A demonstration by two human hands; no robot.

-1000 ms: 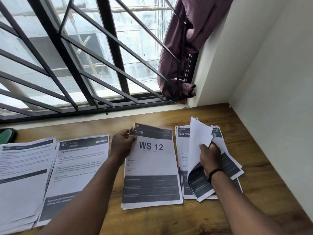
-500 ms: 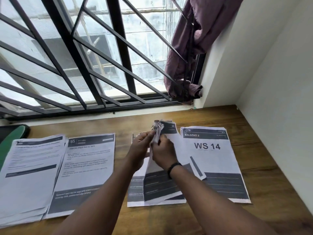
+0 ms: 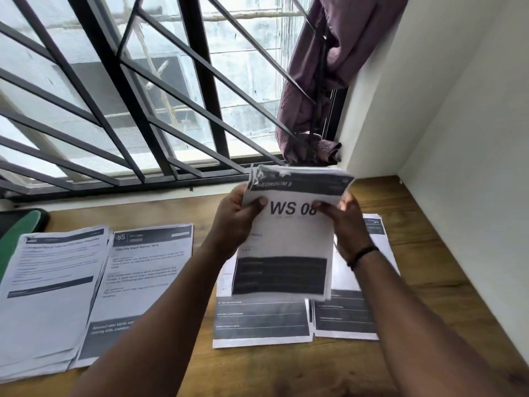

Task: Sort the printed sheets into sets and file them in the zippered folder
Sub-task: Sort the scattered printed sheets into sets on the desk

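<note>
A wooden table (image 3: 415, 282) is running under a barred window (image 3: 137, 90), with a purple cloth (image 3: 320, 81) hanging at the window's right end. Four piles of printed sheets are lying on the wood: a thick left pile (image 3: 43, 285), a "KITCHEN" pile (image 3: 134, 285) just beside it, a middle pile (image 3: 260, 325) and a right pile (image 3: 357, 316), both partly hidden. Above those two, a held bundle (image 3: 283, 247) is standing nearly upright, its white top sheet showing a dark header band reading "BEDROOM 3", bold "WS 08" and a dark block lower down. The left hand (image 3: 234, 222) is gripping its left edge, thumb across the front; the right hand (image 3: 346, 222) is gripping the right edge likewise. A green-edged object (image 3: 20, 224) is sitting at the far left.
</note>
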